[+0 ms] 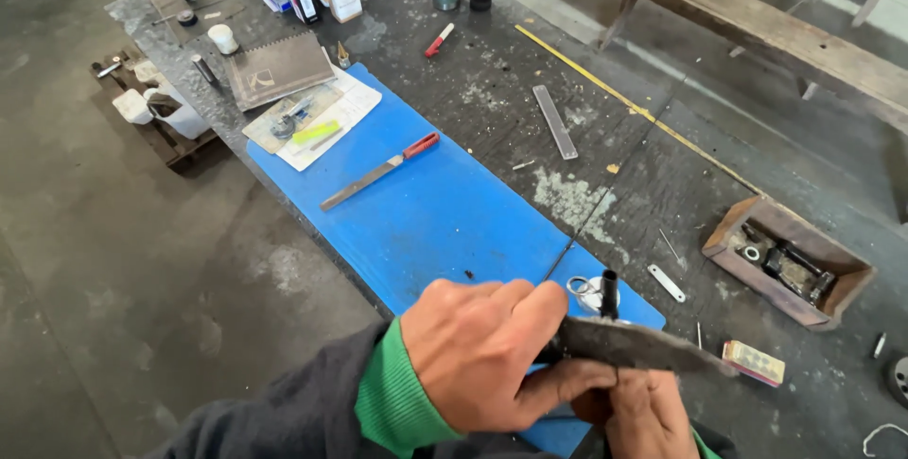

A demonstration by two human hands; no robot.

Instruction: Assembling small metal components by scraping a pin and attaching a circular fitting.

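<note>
The left hand [487, 350] is closed over the near end of a flat, dark, rusty metal strip [634, 346], thumb beneath and fingers curled on top, back of the hand upward. The right hand [648, 412] pinches the strip from below, partly hidden by it and cut off at the picture's lower edge. The strip is held level above the blue mat [426, 213] on the worktop [615, 166], near a file [378, 172]. What stands behind the strip is hard to make out.

even, soft daylight, shadows faint; slight glare on the blue mat [445, 213]; edges mildly smeared, centre fairly sharp.
</note>
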